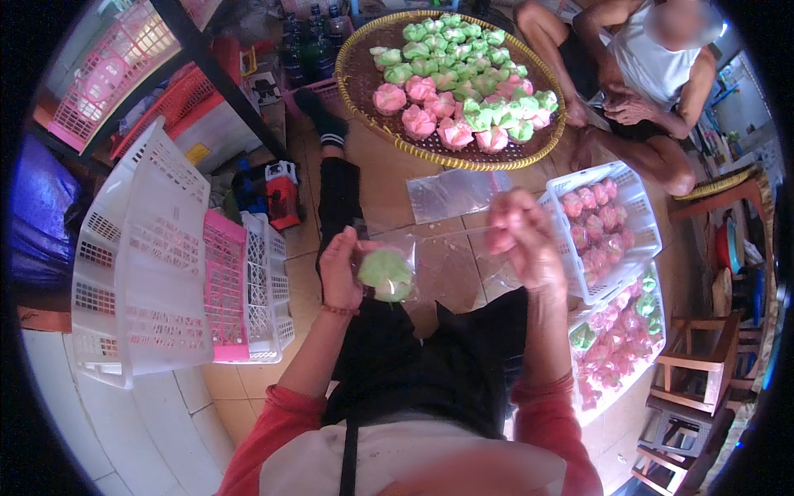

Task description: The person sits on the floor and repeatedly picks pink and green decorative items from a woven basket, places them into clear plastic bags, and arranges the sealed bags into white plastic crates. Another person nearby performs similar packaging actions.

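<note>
My left hand (340, 266) is closed on the edge of a clear plastic bag (401, 245). Inside the bag lies a green flower-shaped cake (386, 275). My right hand (526, 239) is raised at the right, fingers curled and smeared by motion. A thin line of clear film stretches from the bag towards it; what its fingers pinch is hard to make out. Beyond my hands, a round woven tray (347, 91) with a yellow rim carries green and pink cakes (419, 120). A flat stack of clear bags (457, 195) rests on the tiled floor between tray and hands.
At the right, a white crate (653, 240) holds wrapped pink cakes, above another container of wrapped pink and green ones (612, 351). White and pink baskets (157, 273) stand left, beside a red toy truck (282, 198). Another person (653, 83) sits at upper right. Wooden stools (695, 364) stand lower right.
</note>
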The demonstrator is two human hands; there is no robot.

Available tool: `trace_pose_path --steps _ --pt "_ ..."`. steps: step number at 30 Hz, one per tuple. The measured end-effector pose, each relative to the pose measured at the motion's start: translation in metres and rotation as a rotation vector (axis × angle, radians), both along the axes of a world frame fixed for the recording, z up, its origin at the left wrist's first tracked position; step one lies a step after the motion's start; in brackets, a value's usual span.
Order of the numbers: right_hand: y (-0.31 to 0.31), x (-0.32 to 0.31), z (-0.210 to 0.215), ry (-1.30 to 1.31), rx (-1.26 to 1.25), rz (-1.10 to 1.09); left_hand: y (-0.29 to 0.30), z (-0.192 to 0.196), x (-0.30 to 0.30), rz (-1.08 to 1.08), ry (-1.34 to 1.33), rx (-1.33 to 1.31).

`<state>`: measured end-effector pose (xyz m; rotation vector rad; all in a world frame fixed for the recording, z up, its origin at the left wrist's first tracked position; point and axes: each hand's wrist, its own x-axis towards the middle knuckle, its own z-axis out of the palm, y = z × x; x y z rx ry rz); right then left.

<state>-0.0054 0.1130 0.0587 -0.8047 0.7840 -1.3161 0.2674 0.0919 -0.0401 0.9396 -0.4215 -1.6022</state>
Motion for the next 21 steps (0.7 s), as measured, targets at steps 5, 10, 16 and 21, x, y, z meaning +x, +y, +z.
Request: trace_pose_path --steps 5,10,16,21 --pt "-0.02 -0.004 -0.091 -0.592 0.167 -0.137 -0.022 0.01 0.01 0.137 -0.039 -0.013" --pt "-0.008 0.042 -0.208 1.675 -0.032 0.055 -0.022 0.014 -0.004 0.047 -0.207 -0.067" --pt "0.016 0.023 -0.123 0.518 0.11 -0.201 -0.022 0.009 -0.046 -0.008 -0.182 -0.121" --pt "0.053 -0.009 -0.059 0.361 0.338 -0.167 -0.005 0.002 -0.111 -0.208 -0.17 -0.163"
